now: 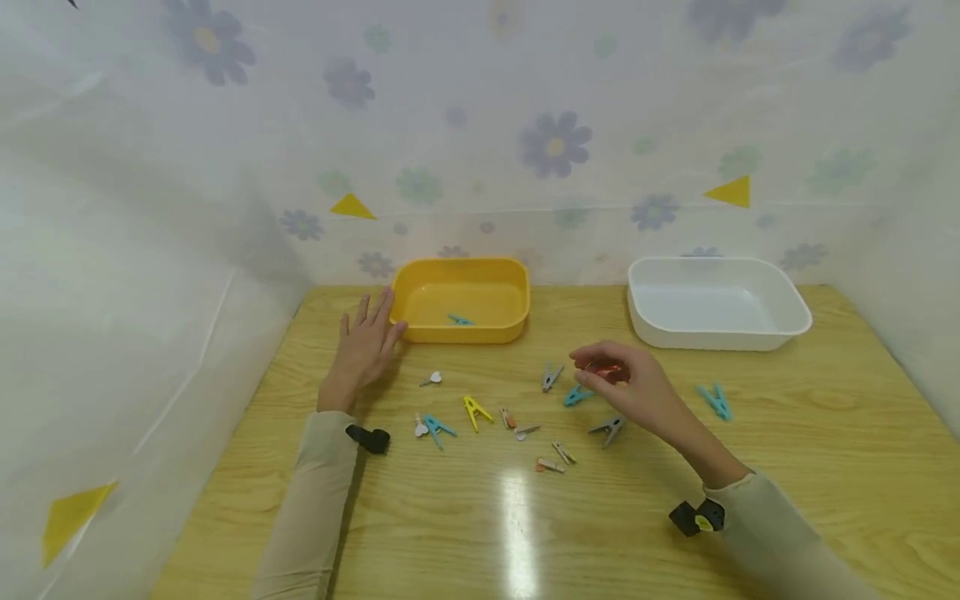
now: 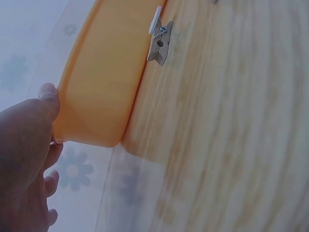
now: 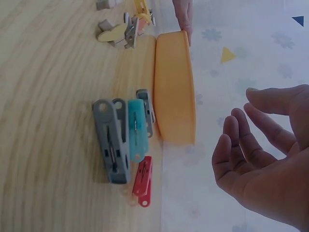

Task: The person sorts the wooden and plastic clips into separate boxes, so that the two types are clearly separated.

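Left hand flat against yellow tray edge — right hand pinching red clip

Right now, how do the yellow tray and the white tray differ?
The yellow tray holds one blue clothespin; the white tray holds nothing visible. The left hand touches the yellow tray's corner with straight fingers; no hand touches the white tray. The yellow tray sits left, the white one right and looks larger. Both are shallow, rounded rectangles at the table's back edge.
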Demonstrator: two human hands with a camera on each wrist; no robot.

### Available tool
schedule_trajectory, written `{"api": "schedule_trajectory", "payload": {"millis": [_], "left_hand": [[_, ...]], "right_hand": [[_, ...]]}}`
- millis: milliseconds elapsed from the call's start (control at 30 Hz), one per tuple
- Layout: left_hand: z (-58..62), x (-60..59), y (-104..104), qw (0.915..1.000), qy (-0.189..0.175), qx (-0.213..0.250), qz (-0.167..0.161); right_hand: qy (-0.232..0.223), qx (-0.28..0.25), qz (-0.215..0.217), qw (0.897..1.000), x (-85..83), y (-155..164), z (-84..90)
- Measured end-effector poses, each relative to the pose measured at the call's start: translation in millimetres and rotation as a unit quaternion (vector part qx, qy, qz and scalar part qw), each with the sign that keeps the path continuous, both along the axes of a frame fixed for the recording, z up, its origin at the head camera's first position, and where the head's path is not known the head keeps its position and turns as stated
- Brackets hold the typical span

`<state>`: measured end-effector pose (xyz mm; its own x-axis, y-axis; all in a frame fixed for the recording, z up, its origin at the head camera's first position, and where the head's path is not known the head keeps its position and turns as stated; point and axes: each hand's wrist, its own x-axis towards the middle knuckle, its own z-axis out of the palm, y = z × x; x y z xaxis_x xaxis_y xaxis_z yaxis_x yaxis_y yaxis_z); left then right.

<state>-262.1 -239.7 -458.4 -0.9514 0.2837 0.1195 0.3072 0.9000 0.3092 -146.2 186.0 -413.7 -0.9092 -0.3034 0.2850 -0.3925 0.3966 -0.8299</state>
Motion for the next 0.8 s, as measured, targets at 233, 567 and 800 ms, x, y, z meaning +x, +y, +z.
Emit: {"api": "schedule_trajectory", "payload": {"millis": [233, 567, 800], "left_hand": [[1.7, 1.6, 1.4, 1.0, 0.003, -0.005, 0.002], [3.6, 3.6, 1.8, 1.0, 0.005, 0.003, 0.005], [2.2, 2.7, 1.5, 1.0, 0.004, 0.003, 0.001]], "right_hand": [[-0.021, 0.029, -0.003, 0.999, 12.5, 21.5, -15.4], [-0.053, 0.078, 0.009, 0.996, 24.8, 40.0, -33.7], [-0.04, 0.097, 0.014, 0.994, 32.6, 46.4, -44.2]]}}
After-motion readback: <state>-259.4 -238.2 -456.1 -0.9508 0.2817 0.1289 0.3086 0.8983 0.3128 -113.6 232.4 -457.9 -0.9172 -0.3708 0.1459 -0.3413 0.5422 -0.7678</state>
